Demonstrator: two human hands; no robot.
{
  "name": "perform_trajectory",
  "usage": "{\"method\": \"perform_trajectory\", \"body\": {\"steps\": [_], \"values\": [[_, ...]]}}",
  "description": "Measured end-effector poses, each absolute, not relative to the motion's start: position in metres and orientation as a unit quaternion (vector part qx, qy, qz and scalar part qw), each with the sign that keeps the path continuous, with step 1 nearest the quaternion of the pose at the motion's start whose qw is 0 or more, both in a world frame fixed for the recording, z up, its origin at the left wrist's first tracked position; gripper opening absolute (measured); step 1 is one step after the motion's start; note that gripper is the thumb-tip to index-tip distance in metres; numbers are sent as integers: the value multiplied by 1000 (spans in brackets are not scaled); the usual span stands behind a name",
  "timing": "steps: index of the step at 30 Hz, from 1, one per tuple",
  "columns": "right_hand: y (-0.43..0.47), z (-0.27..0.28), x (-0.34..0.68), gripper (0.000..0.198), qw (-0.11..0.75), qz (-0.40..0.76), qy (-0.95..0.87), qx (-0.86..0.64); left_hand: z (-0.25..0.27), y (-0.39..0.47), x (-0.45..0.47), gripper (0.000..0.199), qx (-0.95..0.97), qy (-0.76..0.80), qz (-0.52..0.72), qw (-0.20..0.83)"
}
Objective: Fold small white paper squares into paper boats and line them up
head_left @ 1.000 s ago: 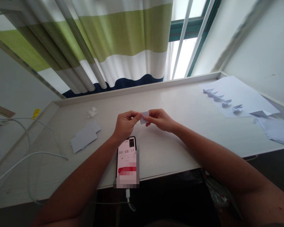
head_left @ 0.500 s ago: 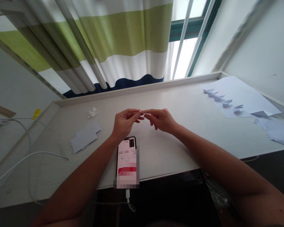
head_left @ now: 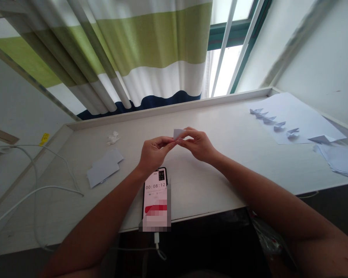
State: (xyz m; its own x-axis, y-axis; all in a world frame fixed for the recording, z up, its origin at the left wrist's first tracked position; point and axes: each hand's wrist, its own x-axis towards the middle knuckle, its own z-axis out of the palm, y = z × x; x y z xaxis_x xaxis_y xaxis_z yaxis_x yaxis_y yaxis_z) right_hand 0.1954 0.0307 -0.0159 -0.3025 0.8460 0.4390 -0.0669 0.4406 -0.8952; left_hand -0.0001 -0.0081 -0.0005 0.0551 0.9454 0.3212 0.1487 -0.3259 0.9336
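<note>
A small folded piece of white paper [head_left: 178,133] is held up above the middle of the desk, between my two hands. My left hand [head_left: 157,150] pinches its lower left corner between thumb and fingers. From the other side my right hand [head_left: 197,143] grips it, thumb below and index finger along its right edge. The fingertips of both hands nearly meet under the paper, and its lower part is hidden by them. Below my left hand lies a phone [head_left: 156,195] showing a timer.
Several folded paper boats [head_left: 269,119] stand in a row on a large white sheet [head_left: 301,116] at the right. Paper stacks lie at the right edge [head_left: 340,160] and at the left [head_left: 104,168]. Crumpled paper [head_left: 113,138] sits farther back. White cables [head_left: 60,188] cross the left side.
The folded paper, barely visible between the fingers before, now stands upright above them. My right fingers have bent and closed on it; my left fingers have drawn together.
</note>
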Motion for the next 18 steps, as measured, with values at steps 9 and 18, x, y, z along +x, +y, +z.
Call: {"method": "perform_trajectory", "body": {"steps": [9,18], "values": [[33,-15,198,52,532,460,-652,-285,3,-13,6,42,573,411,518,484],[34,-15,199,54,535,461,-643,-296,2,-11,3,41,609,426,455,491]]}}
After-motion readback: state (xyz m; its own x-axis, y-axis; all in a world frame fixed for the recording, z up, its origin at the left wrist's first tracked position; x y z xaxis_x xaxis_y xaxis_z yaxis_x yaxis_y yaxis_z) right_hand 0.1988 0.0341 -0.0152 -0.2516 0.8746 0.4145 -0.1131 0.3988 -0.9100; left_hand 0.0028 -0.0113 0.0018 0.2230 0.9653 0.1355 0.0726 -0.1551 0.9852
